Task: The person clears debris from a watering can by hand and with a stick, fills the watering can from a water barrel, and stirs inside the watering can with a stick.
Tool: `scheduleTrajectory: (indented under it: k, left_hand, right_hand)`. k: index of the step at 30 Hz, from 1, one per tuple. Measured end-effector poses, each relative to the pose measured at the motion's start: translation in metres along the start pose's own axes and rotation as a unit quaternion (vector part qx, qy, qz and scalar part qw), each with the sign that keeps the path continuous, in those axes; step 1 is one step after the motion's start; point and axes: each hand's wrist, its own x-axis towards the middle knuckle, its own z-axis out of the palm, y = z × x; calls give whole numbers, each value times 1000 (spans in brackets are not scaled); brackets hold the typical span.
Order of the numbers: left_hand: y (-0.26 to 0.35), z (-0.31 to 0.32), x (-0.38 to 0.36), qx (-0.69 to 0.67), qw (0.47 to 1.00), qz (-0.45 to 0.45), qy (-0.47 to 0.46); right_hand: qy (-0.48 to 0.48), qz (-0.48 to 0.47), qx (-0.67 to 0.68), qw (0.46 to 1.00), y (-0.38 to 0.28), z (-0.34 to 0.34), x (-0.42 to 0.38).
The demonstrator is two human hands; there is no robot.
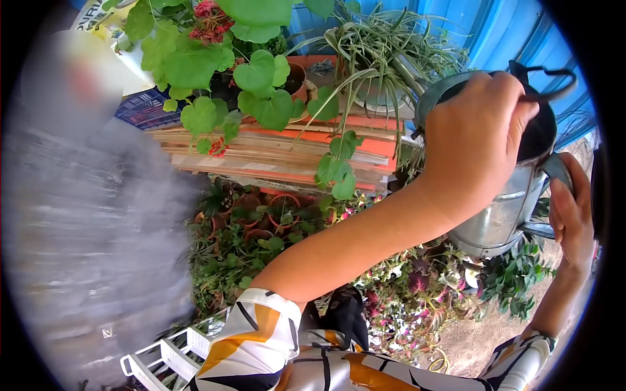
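Observation:
A metal watering can (489,218) hangs at the right, tilted, its spout near a spider plant (372,58). My left hand (473,133) is closed over the can's top opening, its fingers wrapped round the dark top handle (554,91). At the far right my right hand (570,212) is closed round the grey side handle (556,173). The inside of the can is dark, and any water in it cannot be made out. My left forearm crosses the middle of the view.
Stacked boards (280,150) bear potted plants, with a blue corrugated wall (479,32) behind. Small pots (283,208) and flowering plants (417,287) stand below. A white slatted rack (176,355) is at the lower left. A blurred grey surface (98,215) fills the left.

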Motion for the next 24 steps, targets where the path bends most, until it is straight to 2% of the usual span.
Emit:
scheduleTrajectory:
  k: [6, 8, 10, 13, 18, 21, 24]
  left_hand:
    - [4, 1, -11, -2, 1000, -12, -5]
    - [7, 4, -7, -14, 999, -43, 28]
    - [9, 3, 0, -19, 998, -51, 43]
    - [10, -1, 8, -16, 997, -61, 53]
    - [-2, -2, 11, 3, 998, -45, 48]
    - [-5, -2, 11, -10, 993, -103, 48]
    - [-3, -1, 1, 1, 994, -95, 53]
  right_hand:
    - [25, -40, -95, 994, 5, 2, -2]
    - [-60, -38, -44, 997, -6, -2, 5]
    - [-57, -36, -33, 997, -22, -2, 6]
    - [-102, -17, 4, 995, -33, -5, 13]
    - [-109, -12, 21, 994, -35, 6, 12]
    - [-114, -29, 14, 993, -21, 2, 7]
    - [-120, -29, 35, 992, -8, 8, -4]
